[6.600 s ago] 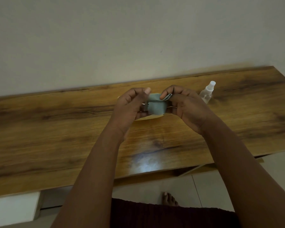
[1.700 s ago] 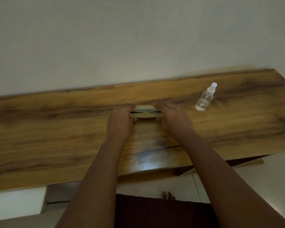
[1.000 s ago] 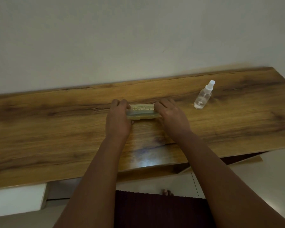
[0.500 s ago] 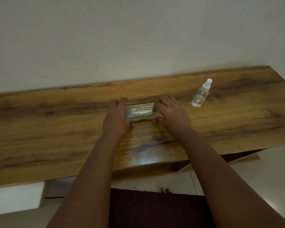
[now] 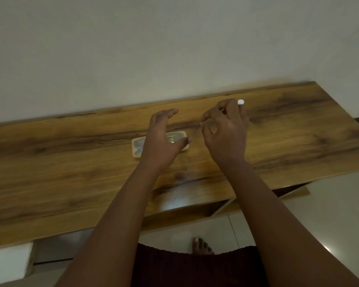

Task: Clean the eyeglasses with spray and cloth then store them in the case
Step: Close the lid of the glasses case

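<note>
Both hands have lifted off the closed eyeglass case [image 5: 160, 143], which lies flat on the wooden worktop [image 5: 71, 166]; left hand [image 5: 164, 139] above it, right hand [image 5: 226, 131] just right, fingers loosely apart, holding nothing; storing looks finished.

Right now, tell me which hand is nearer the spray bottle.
Right. The right hand is directly in front of the spray bottle, hiding all but its white cap; the left hand hovers over the eyeglass case, further left.
</note>
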